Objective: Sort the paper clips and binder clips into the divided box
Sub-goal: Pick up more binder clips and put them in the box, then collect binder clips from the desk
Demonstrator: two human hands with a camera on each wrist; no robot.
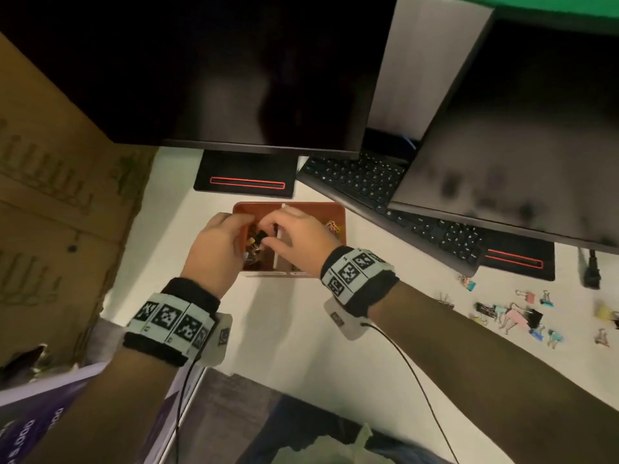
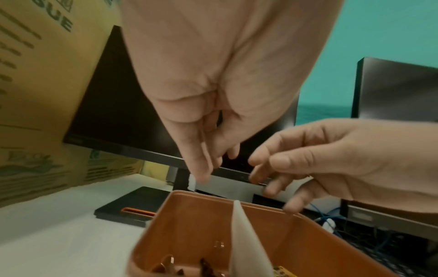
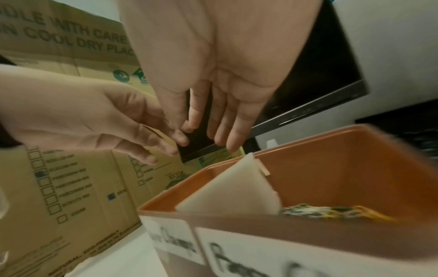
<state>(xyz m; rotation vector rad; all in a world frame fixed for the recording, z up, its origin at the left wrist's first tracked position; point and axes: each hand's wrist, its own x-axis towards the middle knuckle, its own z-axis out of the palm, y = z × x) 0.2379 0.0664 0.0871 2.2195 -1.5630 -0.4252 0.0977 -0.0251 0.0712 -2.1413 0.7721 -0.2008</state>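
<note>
Both hands [image 1: 261, 242] over divided box [image 1: 338, 209]

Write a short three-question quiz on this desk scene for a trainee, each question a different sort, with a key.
1. True or false: both the left hand and the right hand are over the orange box.
2. Loose binder clips lie on the desk on which side of the box? A) the person's left B) the person's right C) behind it
3. Fill in: a white ___ splits the box into two compartments.

Key: 1 true; 2 B; 3 divider.
</note>
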